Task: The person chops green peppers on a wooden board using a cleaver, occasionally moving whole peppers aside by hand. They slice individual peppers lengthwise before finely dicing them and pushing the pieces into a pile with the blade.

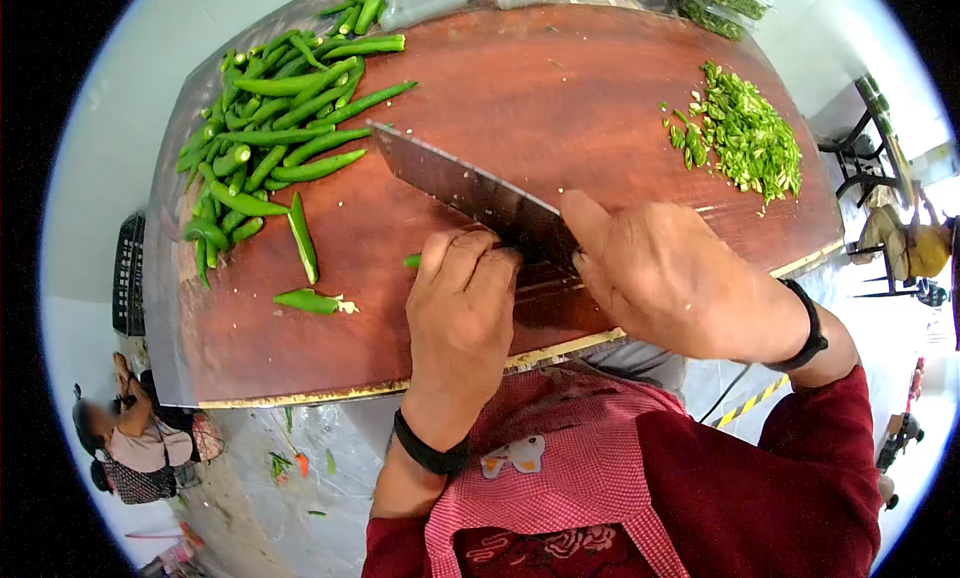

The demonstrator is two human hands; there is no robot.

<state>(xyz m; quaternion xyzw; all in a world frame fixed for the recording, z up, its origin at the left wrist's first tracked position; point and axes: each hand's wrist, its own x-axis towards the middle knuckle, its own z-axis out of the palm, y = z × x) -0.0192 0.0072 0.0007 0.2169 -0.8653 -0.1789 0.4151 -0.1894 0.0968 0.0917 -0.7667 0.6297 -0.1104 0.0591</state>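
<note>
My right hand [660, 273] is closed around the handle of a wide-bladed cleaver [460, 186], its blade slanting up to the left over the reddish-brown table [500, 78]. Close against the blade, my left hand [462, 303] has its fingers curled down on a green chili [411, 261]. Only a small end of that chili shows at the left of the fingers; the rest is hidden. To the left lie a split chili [302, 240] and a cut piece [308, 300] with pale seeds beside it. A heap of whole green chilies [290, 118] covers the upper left.
Chopped green chili [755, 143] forms a mound at the right of the table. Clear plastic bags [430, 0] and a bag of greens [720, 6] rest along the far edge. A person [140, 433] sits low at the left, and scraps lie on the floor [330, 508].
</note>
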